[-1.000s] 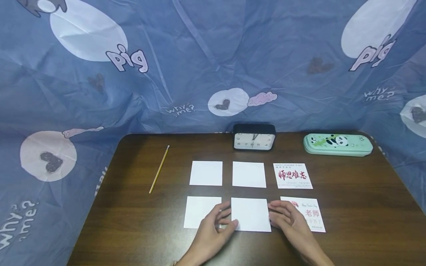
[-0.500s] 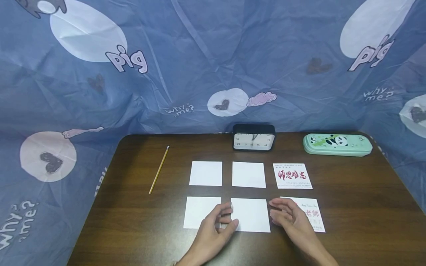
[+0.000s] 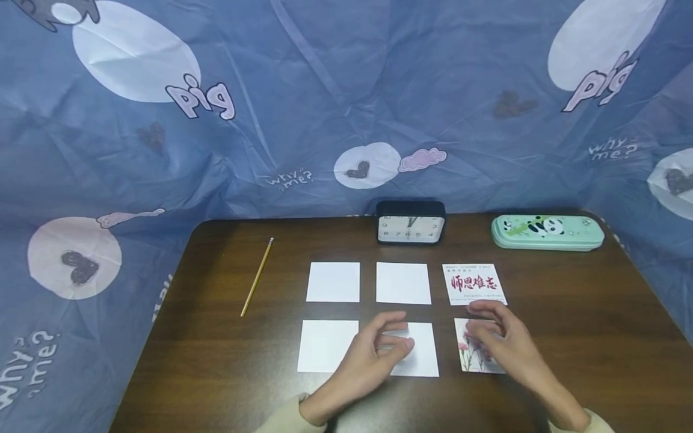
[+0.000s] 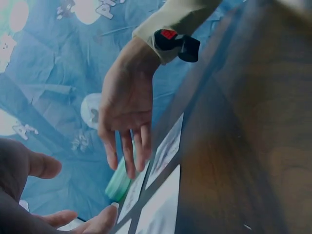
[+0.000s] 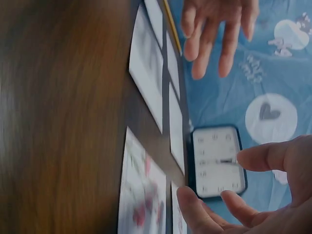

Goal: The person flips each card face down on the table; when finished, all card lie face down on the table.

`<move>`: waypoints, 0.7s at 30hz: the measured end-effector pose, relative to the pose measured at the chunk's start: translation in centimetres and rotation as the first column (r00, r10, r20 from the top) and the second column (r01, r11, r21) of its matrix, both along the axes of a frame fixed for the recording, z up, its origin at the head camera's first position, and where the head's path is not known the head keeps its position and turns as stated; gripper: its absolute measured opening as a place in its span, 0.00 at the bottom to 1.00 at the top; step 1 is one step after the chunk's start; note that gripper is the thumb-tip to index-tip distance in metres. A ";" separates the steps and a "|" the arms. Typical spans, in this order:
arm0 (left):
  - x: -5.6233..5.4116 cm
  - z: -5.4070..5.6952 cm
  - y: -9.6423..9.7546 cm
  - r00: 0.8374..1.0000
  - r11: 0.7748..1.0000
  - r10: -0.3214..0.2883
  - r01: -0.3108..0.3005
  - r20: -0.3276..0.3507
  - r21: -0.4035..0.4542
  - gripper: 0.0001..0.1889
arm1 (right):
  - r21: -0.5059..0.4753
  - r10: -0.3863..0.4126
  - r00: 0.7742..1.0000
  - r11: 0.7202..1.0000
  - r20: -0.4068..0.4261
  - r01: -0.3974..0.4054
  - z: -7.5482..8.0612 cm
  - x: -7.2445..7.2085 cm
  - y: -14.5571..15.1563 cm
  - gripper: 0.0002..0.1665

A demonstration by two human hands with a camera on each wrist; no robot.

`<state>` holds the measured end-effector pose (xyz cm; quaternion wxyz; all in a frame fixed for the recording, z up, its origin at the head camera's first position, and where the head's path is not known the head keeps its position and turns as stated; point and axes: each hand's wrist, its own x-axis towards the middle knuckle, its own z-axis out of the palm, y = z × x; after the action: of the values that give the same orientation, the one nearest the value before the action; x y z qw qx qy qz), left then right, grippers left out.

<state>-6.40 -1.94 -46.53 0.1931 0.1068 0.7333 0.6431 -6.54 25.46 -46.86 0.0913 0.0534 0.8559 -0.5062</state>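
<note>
Square cards lie flat in two rows of three. My left hand [image 3: 373,356] hovers over the lower middle blank white card [image 3: 423,356], its fingers loosely bent and holding nothing. Over the lower right card [image 3: 465,361], printed with pink flowers, is my right hand [image 3: 511,343], fingers relaxed and likewise holding nothing; it hides that card's right part. Behind it lies the upper right card [image 3: 474,284] with red characters. The lower left card [image 3: 327,346], upper left card [image 3: 332,282] and upper middle card [image 3: 403,283] show blank white faces. In the right wrist view, the flower card [image 5: 141,195] looks blurred.
A black-framed clock [image 3: 411,222] stands at the table's back, and a green panda pencil case [image 3: 548,233] lies at the back right. To the left of the cards is a yellow pencil [image 3: 257,276]. A blue printed cloth [image 3: 303,90] hangs behind the brown table [image 3: 206,361].
Both hands have moved to the right and slightly away from me, off the sides of the lower middle card. The cards stay where they were. The head view has shifted slightly.
</note>
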 end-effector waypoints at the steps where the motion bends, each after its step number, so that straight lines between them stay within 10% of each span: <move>1: -0.3 0.0 0.4 1.000 1.000 -0.010 0.010 -0.001 0.011 0.28 | 0.028 0.001 1.000 1.000 -0.014 -0.001 0.0 -0.2 0.4 0.26; 10: -3.4 -0.6 4.4 0.998 0.999 -0.053 0.053 0.026 0.001 0.30 | 0.232 0.006 0.995 0.973 -0.102 0.018 -0.4 -1.5 4.0 0.29; 21: -6.0 -1.1 8.8 0.995 0.994 -0.005 0.015 0.097 -0.110 0.35 | 0.213 -0.024 0.999 0.977 -0.024 0.028 -0.9 -3.2 7.1 0.37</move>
<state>-12.38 6.83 -47.60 0.2373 0.0683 0.7570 0.6049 -9.72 32.58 -47.80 0.0693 0.0686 0.9054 -0.4131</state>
